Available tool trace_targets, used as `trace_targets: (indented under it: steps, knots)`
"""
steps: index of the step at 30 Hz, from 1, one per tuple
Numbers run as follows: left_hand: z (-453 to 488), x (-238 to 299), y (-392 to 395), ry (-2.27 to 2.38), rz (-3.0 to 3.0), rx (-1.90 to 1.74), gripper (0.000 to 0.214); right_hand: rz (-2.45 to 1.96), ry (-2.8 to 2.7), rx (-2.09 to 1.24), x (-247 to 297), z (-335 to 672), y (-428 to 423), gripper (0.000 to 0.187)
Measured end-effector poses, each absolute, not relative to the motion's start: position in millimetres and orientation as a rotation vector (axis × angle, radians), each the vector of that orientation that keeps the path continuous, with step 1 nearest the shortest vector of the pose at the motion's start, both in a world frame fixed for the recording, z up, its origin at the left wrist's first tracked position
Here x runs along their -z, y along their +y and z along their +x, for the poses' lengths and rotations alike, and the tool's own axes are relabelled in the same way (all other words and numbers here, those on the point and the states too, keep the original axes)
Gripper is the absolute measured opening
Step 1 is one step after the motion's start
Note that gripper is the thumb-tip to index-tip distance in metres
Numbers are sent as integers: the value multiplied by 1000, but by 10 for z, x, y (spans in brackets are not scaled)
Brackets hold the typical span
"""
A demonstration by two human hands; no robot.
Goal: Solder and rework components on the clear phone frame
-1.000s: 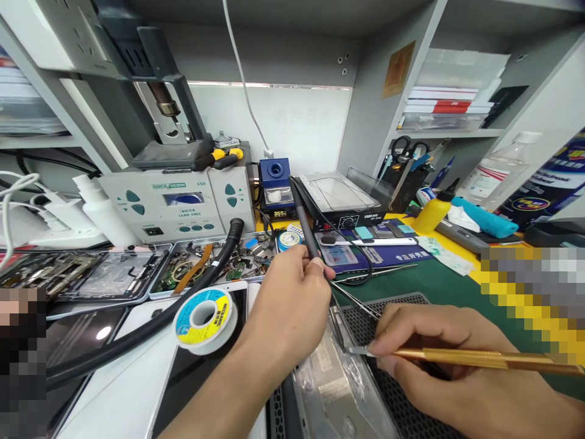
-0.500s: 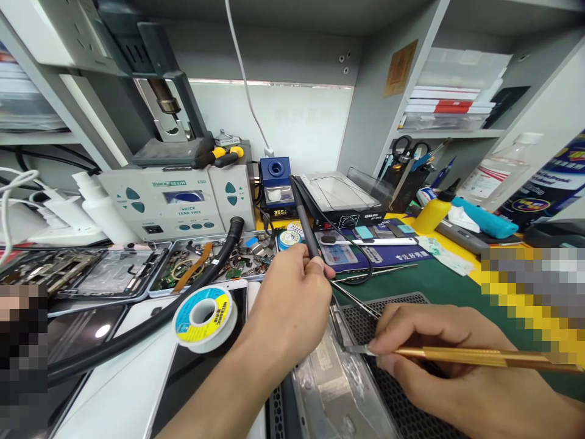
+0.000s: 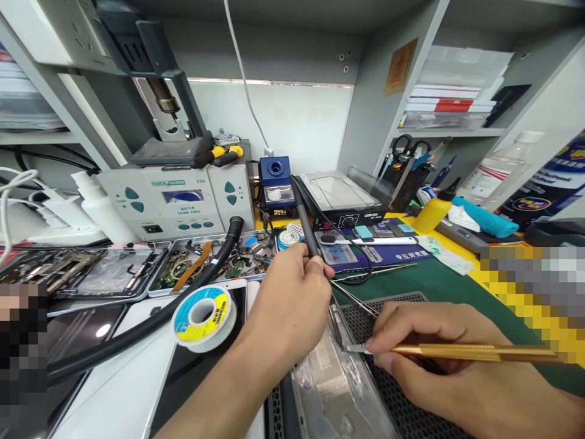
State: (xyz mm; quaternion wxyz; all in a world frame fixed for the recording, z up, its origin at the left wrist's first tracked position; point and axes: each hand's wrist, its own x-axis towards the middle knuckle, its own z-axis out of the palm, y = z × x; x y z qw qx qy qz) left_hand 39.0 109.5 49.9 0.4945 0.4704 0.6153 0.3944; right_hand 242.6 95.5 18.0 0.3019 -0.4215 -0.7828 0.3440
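My left hand [image 3: 286, 305] is closed round a grey soldering iron handle [image 3: 305, 227], whose cable runs back towards the blue station [image 3: 275, 186]. The iron's tip is hidden behind my fingers. My right hand [image 3: 439, 360] is closed on a gold-handled scalpel [image 3: 470, 352], its small blade [image 3: 354, 349] touching a metal phone frame [image 3: 333, 384] that lies on a perforated black mat [image 3: 393, 305]. Thin tweezers [image 3: 354, 300] lie on the mat just behind the blade.
A solder spool [image 3: 203, 317] and a black hose [image 3: 150, 323] lie to the left, over phones and parts trays [image 3: 114, 274]. A hot-air station [image 3: 176, 204], a heating plate [image 3: 340, 195], a yellow bottle [image 3: 434, 210] and a scissors holder [image 3: 406, 177] stand behind.
The scalpel handle has tilted slightly, and my right hand has shifted a little up and left. My left hand stays almost still.
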Motion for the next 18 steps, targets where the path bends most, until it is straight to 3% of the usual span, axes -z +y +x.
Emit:
trace_targets:
  steps: [18]
  knots:
    - [384, -504, 1077, 1488, 1140, -944, 17, -1123, -2084, -911, -211, 2384, 953, 13]
